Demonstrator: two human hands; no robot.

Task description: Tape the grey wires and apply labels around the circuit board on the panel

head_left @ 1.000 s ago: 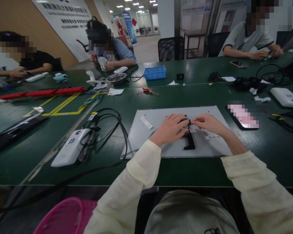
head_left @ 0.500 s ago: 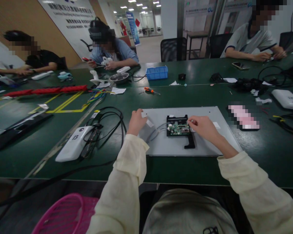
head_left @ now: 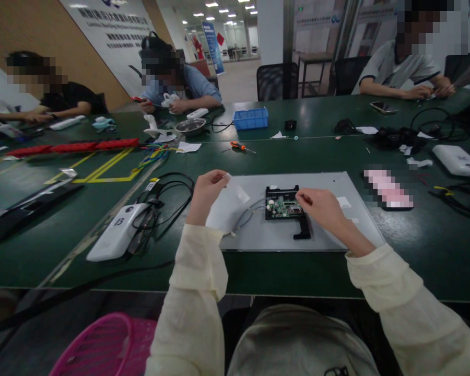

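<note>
A flat grey-white panel (head_left: 258, 237) lies on the table before me. On it sits a black bracket (head_left: 303, 228) carrying a green circuit board (head_left: 281, 209), with thin grey wires (head_left: 245, 218) running out to the left. My left hand (head_left: 207, 194) is raised over the panel's left corner, thumb and fingers closed on a small translucent piece. A clear-looking strip (head_left: 242, 193) shows on the panel just right of it. My right hand (head_left: 321, 204) is pinched closed at the board's upper right edge; whatever is between its fingertips is hidden.
A white device (head_left: 115, 232) with black cables lies left of the panel, a pink phone-like item (head_left: 387, 189) to the right. Beyond are an orange screwdriver (head_left: 241, 147) and a blue basket (head_left: 250, 118). Other people sit around the table. A pink basket (head_left: 105, 347) stands below the edge.
My left hand has moved left and slightly up, away from the wires, with a pale piece now showing at its fingertips. My right hand stays pinched at the board.
</note>
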